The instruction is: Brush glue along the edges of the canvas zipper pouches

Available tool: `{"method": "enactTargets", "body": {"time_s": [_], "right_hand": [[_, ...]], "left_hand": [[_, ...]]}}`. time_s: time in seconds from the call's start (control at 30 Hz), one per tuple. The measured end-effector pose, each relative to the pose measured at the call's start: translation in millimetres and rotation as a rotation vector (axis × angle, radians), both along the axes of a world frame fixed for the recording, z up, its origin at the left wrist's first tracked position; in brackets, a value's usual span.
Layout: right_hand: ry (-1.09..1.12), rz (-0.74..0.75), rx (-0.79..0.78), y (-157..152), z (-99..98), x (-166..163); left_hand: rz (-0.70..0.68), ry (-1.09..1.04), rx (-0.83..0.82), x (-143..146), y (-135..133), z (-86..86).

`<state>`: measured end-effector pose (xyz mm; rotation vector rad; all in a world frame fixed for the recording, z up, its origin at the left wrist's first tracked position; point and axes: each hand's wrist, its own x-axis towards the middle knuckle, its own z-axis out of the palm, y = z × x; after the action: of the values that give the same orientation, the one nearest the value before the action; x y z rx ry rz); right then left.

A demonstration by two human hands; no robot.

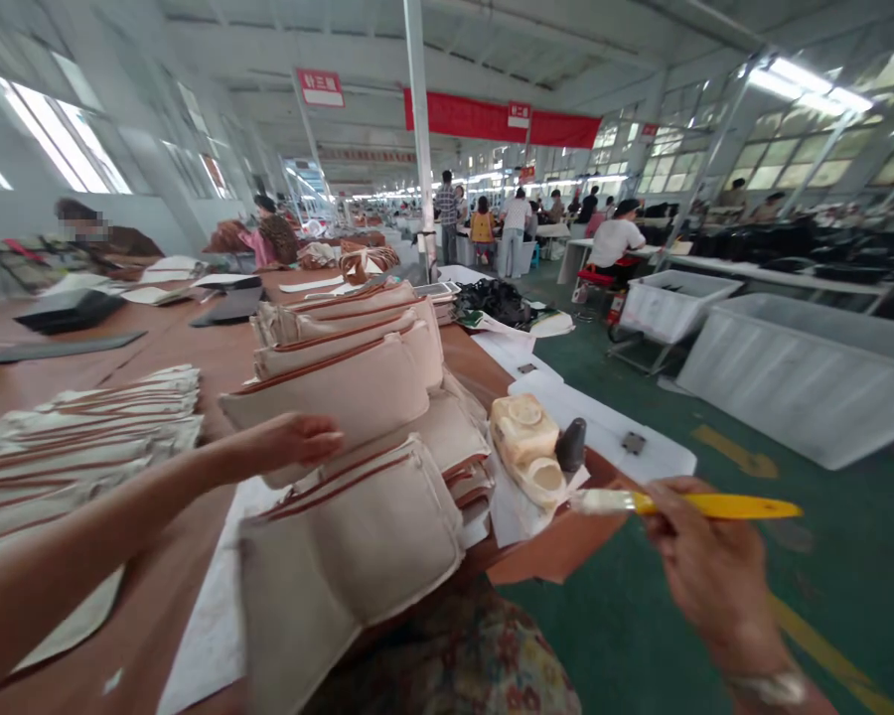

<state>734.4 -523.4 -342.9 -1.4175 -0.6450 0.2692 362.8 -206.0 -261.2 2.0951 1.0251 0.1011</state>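
My left hand (pixel 290 442) reaches across a stack of beige fabric bag panels with brown trim (pixel 358 397), its fingers stretched out flat on one panel's edge. My right hand (pixel 704 561) is closed on the yellow handle of a brush (pixel 685 504), whose pale bristles point left toward a small glue tub (pixel 542 479). Another beige panel (pixel 358 546) lies in front of me on white paper. A yellowish plastic jug (pixel 522 429) and a dark cap (pixel 572 444) sit beside the tub.
The long brown worktable (pixel 156 348) holds flat piles of trimmed pieces (pixel 81 437) at left and more panels farther back. White plastic bins (pixel 805 372) stand on the green floor at right. Several people work at distant tables; a metal post (pixel 421 139) rises behind.
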Motion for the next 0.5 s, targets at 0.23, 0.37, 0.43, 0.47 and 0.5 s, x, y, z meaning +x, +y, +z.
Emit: {"method": "enactTargets", "body": {"time_s": [0.23, 0.37, 0.43, 0.47, 0.5], "right_hand": [[-0.327, -0.029, -0.271, 69.9, -68.9, 18.7], [-0.422, 0.0, -0.344, 93.6, -87.7, 25.5], [-0.442, 0.007, -0.359, 95.1, -89.2, 26.2], [-0.447, 0.004, -0.359, 93.5, -88.1, 26.2], [-0.449, -0.004, -0.355, 90.6, -86.1, 26.0]], "left_hand": [[0.011, 0.2, 0.386, 4.4, -22.3, -74.9], [0.01, 0.242, 0.542, 41.1, -56.1, -81.3], [-0.02, 0.258, 0.572, 51.2, -63.2, -82.3], [-0.02, 0.26, 0.565, 54.3, -64.1, -83.1], [-0.015, 0.254, 0.542, 56.5, -63.5, -84.0]]}}
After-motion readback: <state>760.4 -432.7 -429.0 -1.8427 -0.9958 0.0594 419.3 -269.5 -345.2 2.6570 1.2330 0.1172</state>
